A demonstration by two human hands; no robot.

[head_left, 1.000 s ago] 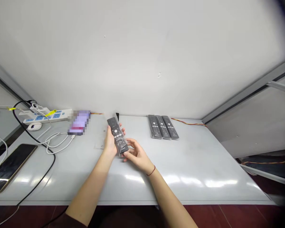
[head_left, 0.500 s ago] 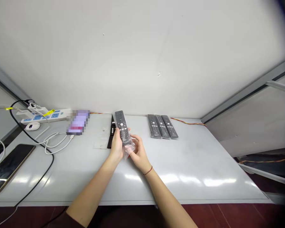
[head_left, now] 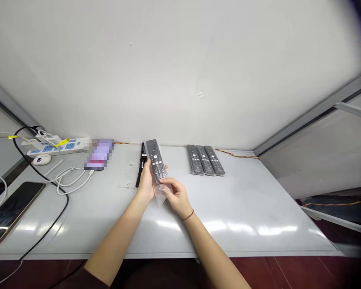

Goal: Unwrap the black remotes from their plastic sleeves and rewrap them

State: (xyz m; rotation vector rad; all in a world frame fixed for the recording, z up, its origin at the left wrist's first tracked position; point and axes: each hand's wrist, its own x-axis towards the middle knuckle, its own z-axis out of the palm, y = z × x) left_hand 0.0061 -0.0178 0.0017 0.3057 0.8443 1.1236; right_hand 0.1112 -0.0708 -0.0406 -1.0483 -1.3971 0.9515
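Observation:
A dark remote control [head_left: 155, 155] in a clear plastic bag is held up in front of me, its buttons facing me. My left hand [head_left: 146, 182] is closed round its left side. The fingers of my right hand [head_left: 177, 196] pinch the loose lower end of the plastic bag [head_left: 161, 196], with the forefinger against the bottom of the remote. Just left of it, partly hidden by my left hand, another black remote [head_left: 142, 166] lies on the table. Farther right, three bagged remotes [head_left: 205, 159] lie side by side.
A clear plastic bag [head_left: 128, 176] lies left of the black remote. A power strip [head_left: 78, 144], a phone with a lit screen [head_left: 100, 154], white cable loops, an earbud case [head_left: 41, 159] and a dark phone [head_left: 13, 210] occupy the left side. Behind the table [head_left: 243, 208] stands a wall.
My right forefinger has moved up onto the lower front of the remote. The bag's loose end now hangs more stretched out below it.

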